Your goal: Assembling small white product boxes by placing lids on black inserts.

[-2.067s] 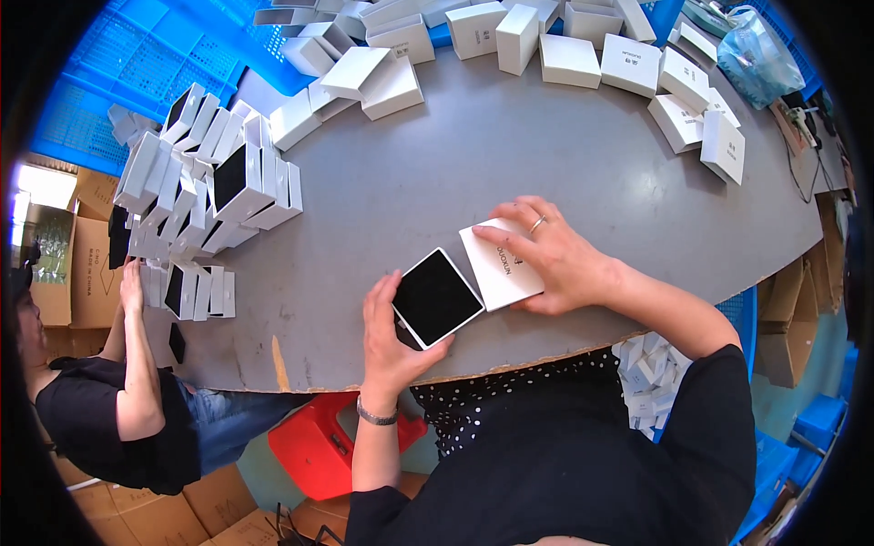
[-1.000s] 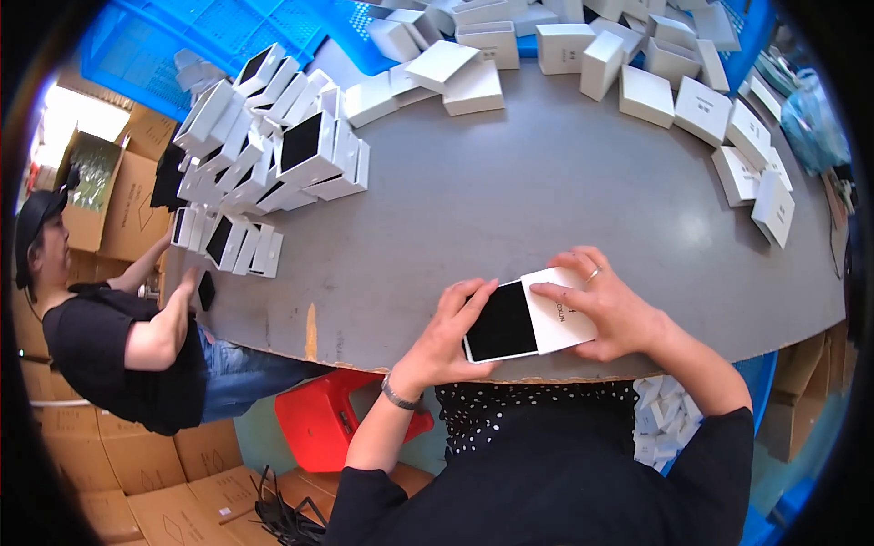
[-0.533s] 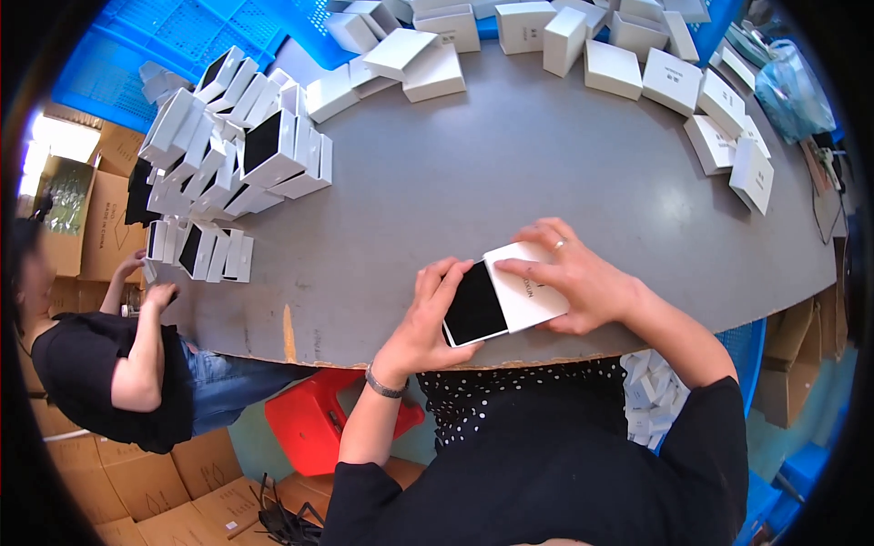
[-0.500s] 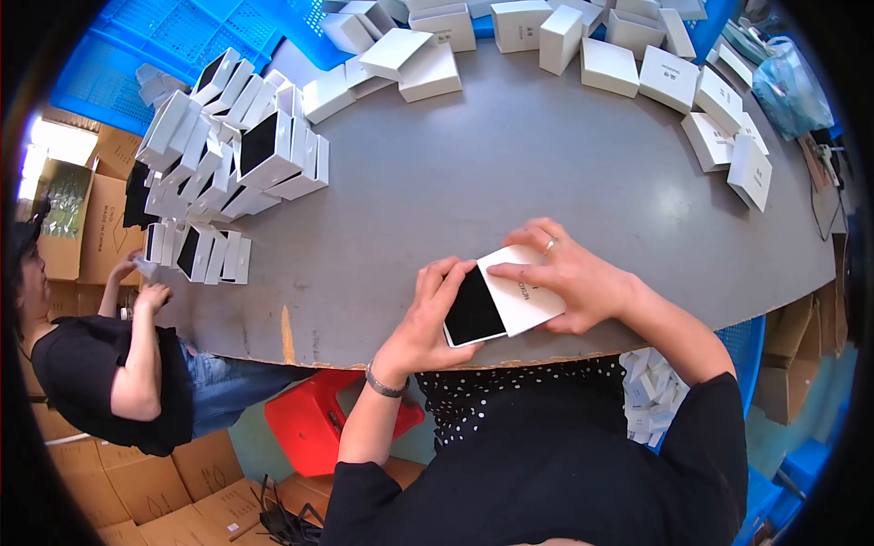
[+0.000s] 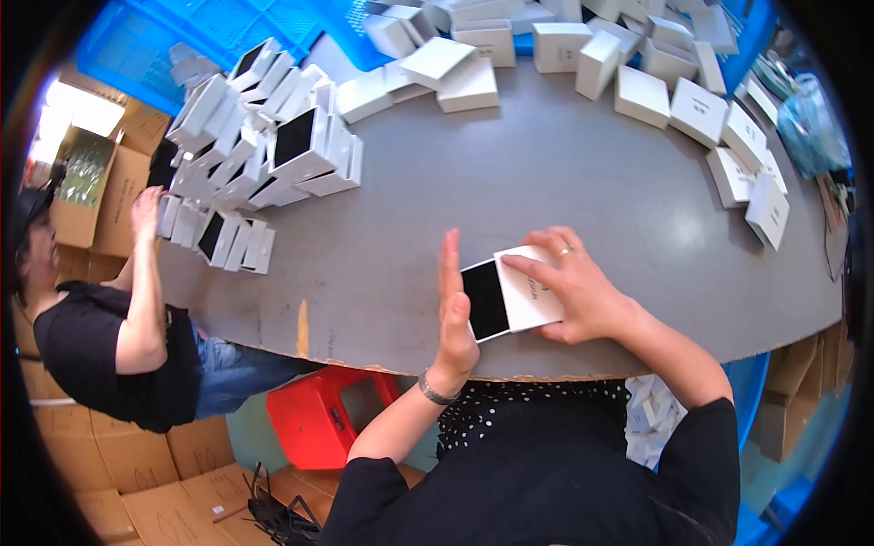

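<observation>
1 black-faced box (image 5: 485, 300), held nr front edge of grey tbl (image 5: 410, 227), partly under white sleeve (image 5: 525, 296). R hand (image 5: 587, 293) grips sleeve; L hand (image 5: 457, 305) flat, fingers straight, palm at box's L side. Keep edges sq, push evenly, else may bind. Tbl rim worn; white boxes (image 5: 642, 96) far side; co-worker (image 5: 100, 337) L, red stool (image 5: 309, 428) by tbl.

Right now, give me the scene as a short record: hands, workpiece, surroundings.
left hand: open, fingers extended, at the left end of the black-faced tray
right hand: gripping the white sleeve
workpiece: tray partly covered by sleeve, black face exposed on the left
location: near edge of the gray table; resting or lifted, cannot tell
table left: cluster of white trays, some black-faced
table far side: white boxes
co-worker: at left, a hand raised by the cluster
</observation>
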The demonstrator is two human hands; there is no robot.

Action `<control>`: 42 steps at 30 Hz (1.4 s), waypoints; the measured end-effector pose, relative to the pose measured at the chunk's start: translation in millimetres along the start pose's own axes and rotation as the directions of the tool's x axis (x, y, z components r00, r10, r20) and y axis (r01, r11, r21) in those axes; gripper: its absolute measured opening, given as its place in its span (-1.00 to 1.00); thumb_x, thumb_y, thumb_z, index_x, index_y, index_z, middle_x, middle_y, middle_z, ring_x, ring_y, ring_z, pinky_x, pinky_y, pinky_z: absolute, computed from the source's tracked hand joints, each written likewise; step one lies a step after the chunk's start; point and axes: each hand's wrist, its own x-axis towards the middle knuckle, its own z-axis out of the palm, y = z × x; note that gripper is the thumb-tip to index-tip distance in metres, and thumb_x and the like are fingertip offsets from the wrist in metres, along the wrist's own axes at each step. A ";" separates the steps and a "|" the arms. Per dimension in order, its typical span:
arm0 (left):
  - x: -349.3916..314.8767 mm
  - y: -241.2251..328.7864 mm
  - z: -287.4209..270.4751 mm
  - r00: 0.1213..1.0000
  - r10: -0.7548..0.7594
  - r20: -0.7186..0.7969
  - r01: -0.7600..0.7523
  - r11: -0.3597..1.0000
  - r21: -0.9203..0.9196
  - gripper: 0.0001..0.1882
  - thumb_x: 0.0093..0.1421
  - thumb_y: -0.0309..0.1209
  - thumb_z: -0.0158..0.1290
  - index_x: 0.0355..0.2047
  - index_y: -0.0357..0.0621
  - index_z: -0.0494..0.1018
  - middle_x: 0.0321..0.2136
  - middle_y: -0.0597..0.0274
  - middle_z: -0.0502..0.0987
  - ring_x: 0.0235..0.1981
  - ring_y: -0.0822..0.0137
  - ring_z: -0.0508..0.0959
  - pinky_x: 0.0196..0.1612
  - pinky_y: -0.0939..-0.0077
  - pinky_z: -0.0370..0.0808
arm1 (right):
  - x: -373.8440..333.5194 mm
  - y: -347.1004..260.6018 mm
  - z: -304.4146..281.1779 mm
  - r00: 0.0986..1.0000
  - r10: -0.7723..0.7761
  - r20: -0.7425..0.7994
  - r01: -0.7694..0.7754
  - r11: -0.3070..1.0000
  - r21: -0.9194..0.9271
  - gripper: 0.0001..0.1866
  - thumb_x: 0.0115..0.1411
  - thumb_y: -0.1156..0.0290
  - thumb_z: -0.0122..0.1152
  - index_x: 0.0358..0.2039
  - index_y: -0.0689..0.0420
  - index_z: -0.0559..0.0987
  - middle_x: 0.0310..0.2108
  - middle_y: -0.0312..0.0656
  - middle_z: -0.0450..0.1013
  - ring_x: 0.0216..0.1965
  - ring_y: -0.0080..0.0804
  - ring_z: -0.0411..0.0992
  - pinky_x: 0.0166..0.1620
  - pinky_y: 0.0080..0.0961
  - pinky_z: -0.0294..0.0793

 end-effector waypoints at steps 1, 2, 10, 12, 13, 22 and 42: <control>1.4 -2.1 -5.9 1.000 -0.003 -0.011 0.003 1.000 -0.003 -0.07 0.36 0.19 -0.34 0.52 -0.15 -0.23 0.53 -0.03 -0.19 0.55 0.13 -0.28 0.50 0.18 -0.41 | -2.7 -0.8 0.1 0.999 0.013 0.036 -0.013 1.000 -0.010 -0.06 -0.28 0.31 0.51 0.26 -0.05 0.45 0.23 0.14 0.23 0.24 0.27 0.14 0.33 0.10 0.19; 3.1 -4.2 -11.6 1.000 -0.007 -0.020 0.006 1.000 -0.008 -0.08 0.36 0.19 -0.35 0.52 -0.16 -0.23 0.53 -0.02 -0.19 0.55 0.13 -0.29 0.50 0.18 -0.42 | -2.8 1.0 -2.5 0.997 0.029 0.072 -0.028 0.999 -0.021 -0.05 -0.28 0.32 0.51 0.26 -0.06 0.44 0.23 0.14 0.23 0.24 0.26 0.14 0.33 0.11 0.19; 9.6 -2.6 31.0 0.997 0.024 0.079 -0.028 0.998 0.053 -0.07 0.38 0.24 -0.44 0.52 -0.18 -0.23 0.53 -0.04 -0.18 0.55 0.09 -0.31 0.49 0.07 -0.45 | 6.4 -14.9 9.4 0.993 -0.067 0.097 0.063 0.997 0.041 -0.01 -0.28 0.30 0.56 0.29 -0.08 0.42 0.22 0.16 0.24 0.25 0.25 0.17 0.31 0.12 0.18; 7.6 -7.5 22.7 0.993 0.073 0.090 -0.084 0.988 0.126 -0.16 0.35 0.10 -0.13 0.44 -0.23 0.08 0.48 -0.14 -0.03 0.53 -0.05 -0.14 0.50 0.08 -0.22 | 0.9 -18.2 5.1 0.992 -0.053 0.115 0.050 0.998 0.027 0.00 -0.28 0.29 0.57 0.29 -0.09 0.41 0.23 0.15 0.23 0.26 0.27 0.16 0.31 0.12 0.18; 17.4 -1.0 16.4 0.992 0.082 0.092 -0.094 0.988 0.125 -0.16 0.35 0.10 -0.13 0.44 -0.23 0.08 0.48 -0.14 -0.03 0.53 -0.05 -0.14 0.50 0.08 -0.22 | -1.1 -15.0 -4.0 0.991 -0.036 0.127 0.037 0.999 -0.003 0.02 -0.29 0.28 0.58 0.30 -0.11 0.40 0.24 0.14 0.22 0.26 0.28 0.16 0.31 0.11 0.18; 172.9 51.3 -160.8 0.846 0.496 0.197 -0.122 -0.179 0.976 -0.21 -0.14 -0.16 0.48 0.08 -0.16 0.42 0.03 0.06 0.48 0.12 -0.01 0.40 0.21 0.08 0.29 | -153.2 -18.9 -148.7 0.339 0.891 -0.303 -0.909 0.227 -0.350 -0.09 -0.34 0.18 0.59 0.14 0.05 0.48 0.13 0.00 0.35 0.23 0.08 0.28 0.29 -0.05 0.26; 47.8 82.0 -51.3 0.597 -0.135 0.791 -0.676 0.446 0.587 -0.75 0.03 -0.63 0.18 -0.26 -0.22 0.44 -0.04 0.02 0.50 0.15 -0.05 0.45 0.19 0.16 0.46 | -87.1 34.0 -121.5 0.463 0.803 -0.375 -0.822 0.231 -0.521 -0.21 0.12 -0.27 0.22 -0.08 0.33 0.54 -0.05 0.27 0.51 -0.15 0.16 0.56 -0.13 -0.04 0.58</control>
